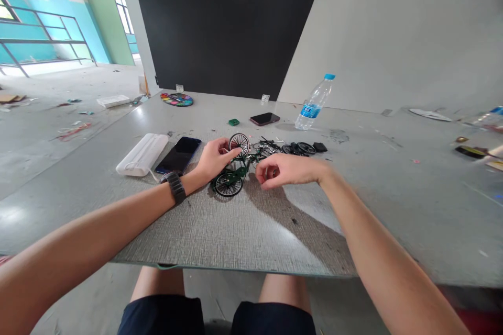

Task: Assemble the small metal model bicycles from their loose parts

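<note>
From where I operate, I look down on a grey table (220, 241), and the small model bicycle (237, 174) is on its middle part, a little to the left of centre, between the near edge and the far edge. My left hand (215, 158), wearing a dark watch (175, 187) at the wrist, holds the bicycle: the thumb and fingers are narrow at the upper wheel (239, 144), while the lower wheel (228, 184) is below these fingertips, closer to the near edge. My right hand (293, 168) is on the other side, so the bicycle is between my 2 hands. Its fingers are curled towards the thumb with a narrow gap, just beside the bicycle; I cannot tell if something is pinched inside. Behind this hand, towards the far edge, lie loose dark parts (271, 145), a spare wheel (306, 148) and a small black block (319, 147). Towards the left edge are a white power bank (143, 154) and a dark phone (179, 154). Nearer the far edge, I see a paint palette (176, 99), a small green piece (233, 122), a 2nd phone (265, 119) and a bottle (312, 105) with blue cap.
</note>
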Demonstrator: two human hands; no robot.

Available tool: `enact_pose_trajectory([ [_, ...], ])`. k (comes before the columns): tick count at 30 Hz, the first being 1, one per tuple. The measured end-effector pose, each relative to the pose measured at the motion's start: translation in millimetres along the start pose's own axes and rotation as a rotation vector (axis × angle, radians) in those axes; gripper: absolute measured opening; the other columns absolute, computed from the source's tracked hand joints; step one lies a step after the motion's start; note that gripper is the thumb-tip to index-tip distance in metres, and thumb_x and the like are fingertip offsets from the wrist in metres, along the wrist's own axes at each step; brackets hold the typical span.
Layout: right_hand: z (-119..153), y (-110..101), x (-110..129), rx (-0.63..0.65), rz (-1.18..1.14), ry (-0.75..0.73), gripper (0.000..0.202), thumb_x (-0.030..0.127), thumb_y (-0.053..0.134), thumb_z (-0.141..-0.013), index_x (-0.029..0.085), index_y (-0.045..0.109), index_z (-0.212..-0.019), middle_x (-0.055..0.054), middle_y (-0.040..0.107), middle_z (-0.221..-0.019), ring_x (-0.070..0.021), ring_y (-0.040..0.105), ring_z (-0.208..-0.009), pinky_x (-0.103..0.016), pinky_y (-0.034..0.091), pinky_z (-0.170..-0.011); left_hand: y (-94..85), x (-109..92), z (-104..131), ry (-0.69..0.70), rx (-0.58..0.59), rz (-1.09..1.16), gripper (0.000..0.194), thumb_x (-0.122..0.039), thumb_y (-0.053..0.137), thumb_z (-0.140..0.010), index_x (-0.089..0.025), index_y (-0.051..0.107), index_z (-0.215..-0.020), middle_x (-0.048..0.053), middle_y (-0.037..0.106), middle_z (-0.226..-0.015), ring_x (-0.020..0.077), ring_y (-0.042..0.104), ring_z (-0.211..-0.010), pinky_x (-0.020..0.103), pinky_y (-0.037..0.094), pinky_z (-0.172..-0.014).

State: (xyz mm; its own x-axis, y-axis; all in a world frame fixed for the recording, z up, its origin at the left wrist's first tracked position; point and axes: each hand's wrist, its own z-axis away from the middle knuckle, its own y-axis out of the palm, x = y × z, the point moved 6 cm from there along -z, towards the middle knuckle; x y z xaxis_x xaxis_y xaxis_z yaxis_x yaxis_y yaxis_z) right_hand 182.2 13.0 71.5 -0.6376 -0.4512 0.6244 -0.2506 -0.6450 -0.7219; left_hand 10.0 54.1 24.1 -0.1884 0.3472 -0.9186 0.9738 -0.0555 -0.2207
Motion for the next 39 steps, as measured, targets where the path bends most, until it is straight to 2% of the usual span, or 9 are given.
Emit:
enact_pose_trajectory([
  [7, -3.3, -7.4, 7.1, -0.215, -0.048, -0.089, 0.016, 0.038, 0.064, -0.084, 0.022, 0.064, -0.087, -0.004, 0.067, -0.094, -0.0168, 0.058, -0.079, -0.032, 0.045, -0.071, 0.8, -1.3, -0.9, 0.018, 0.004, -0.003, 0.025, -0.038, 0.070, -0.080, -0.016, 0.059, -0.076, 0.002, 0.059, -0.071, 0.0107, 0.050, -0.061, 0.023, 0.037, -0.052],
  [14, -7.8, -13.2, 4.6, -0.462, -0.087, -0.159, 0.016, 0.039, 0.061, -0.088, 0.023, 0.058, -0.089, 0.000, 0.061, -0.083, -0.0147, 0.055, -0.074, -0.033, 0.046, -0.072, 1.0, -1.6, -1.1, 0.027, 0.003, 0.009, 0.022, -0.036, 0.069, -0.081, -0.016, 0.061, -0.079, 0.002, 0.060, -0.071, 0.0110, 0.051, -0.061, 0.023, 0.037, -0.052],
  [20, -6.0, -21.7, 0.3, -0.787, -0.090, -0.233, 0.019, 0.034, 0.060, -0.087, 0.022, 0.047, -0.079, -0.007, 0.061, -0.101, -0.0187, 0.058, -0.091, -0.035, 0.049, -0.076, 1.7, -0.6, -0.9, 0.006, 0.015, 0.027, 0.023, -0.037, 0.069, -0.080, -0.015, 0.061, -0.080, 0.002, 0.059, -0.071, 0.0100, 0.051, -0.060, 0.023, 0.039, -0.051],
  [22, -4.2, -23.4, 0.4, -0.861, -0.080, -0.258, 0.019, 0.030, 0.058, -0.087, 0.022, 0.044, -0.077, -0.007, 0.060, -0.100, -0.0193, 0.058, -0.092, -0.035, 0.049, -0.077, 2.1, 0.0, -0.8, 0.003, 0.022, 0.039, 0.023, -0.037, 0.070, -0.080, -0.015, 0.061, -0.080, 0.002, 0.060, -0.072, 0.0097, 0.051, -0.060, 0.023, 0.039, -0.052],
  [28, -5.8, -22.3, 2.4, -0.883, 0.054, -0.236, 0.016, 0.028, 0.058, -0.087, 0.022, 0.048, -0.077, -0.005, 0.062, -0.093, -0.0174, 0.058, -0.083, -0.033, 0.048, -0.071, 2.9, 0.9, -0.6, 0.004, 0.035, 0.045, 0.024, -0.038, 0.070, -0.080, -0.014, 0.062, -0.083, 0.002, 0.060, -0.074, 0.0093, 0.050, -0.060, 0.022, 0.039, -0.052],
  [33, -6.4, -20.5, 3.1, -0.966, 0.251, -0.256, 0.011, 0.027, 0.059, -0.088, 0.022, 0.056, -0.079, -0.002, 0.059, -0.086, -0.0150, 0.056, -0.073, -0.032, 0.046, -0.068, 1.6, -0.5, -0.5, 0.006, 0.019, 0.033, 0.024, -0.037, 0.070, -0.080, -0.014, 0.062, -0.081, 0.002, 0.058, -0.071, 0.0092, 0.050, -0.059, 0.022, 0.037, -0.050],
  [36, -5.3, -16.6, 8.3, -0.983, 0.366, -0.287, 0.006, 0.021, 0.057, -0.088, 0.022, 0.057, -0.082, -0.003, 0.059, -0.092, -0.0156, 0.058, -0.077, -0.032, 0.047, -0.072, 1.8, -0.9, -0.7, 0.001, 0.017, 0.033, 0.023, -0.036, 0.070, -0.080, -0.015, 0.060, -0.079, 0.001, 0.057, -0.069, 0.0091, 0.049, -0.057, 0.022, 0.035, -0.049],
  [39, -5.1, -8.7, 20.2, -0.957, 0.575, -0.326, 0.007, 0.016, 0.054, -0.088, 0.021, 0.058, -0.084, -0.008, 0.060, -0.106, -0.0201, 0.059, -0.092, -0.033, 0.048, -0.074, 2.5, 0.0, -1.4, -0.001, 0.023, 0.051, 0.023, -0.035, 0.070, -0.080, -0.016, 0.058, -0.078, 0.000, 0.056, -0.068, 0.0088, 0.048, -0.057, 0.022, 0.034, -0.049],
])
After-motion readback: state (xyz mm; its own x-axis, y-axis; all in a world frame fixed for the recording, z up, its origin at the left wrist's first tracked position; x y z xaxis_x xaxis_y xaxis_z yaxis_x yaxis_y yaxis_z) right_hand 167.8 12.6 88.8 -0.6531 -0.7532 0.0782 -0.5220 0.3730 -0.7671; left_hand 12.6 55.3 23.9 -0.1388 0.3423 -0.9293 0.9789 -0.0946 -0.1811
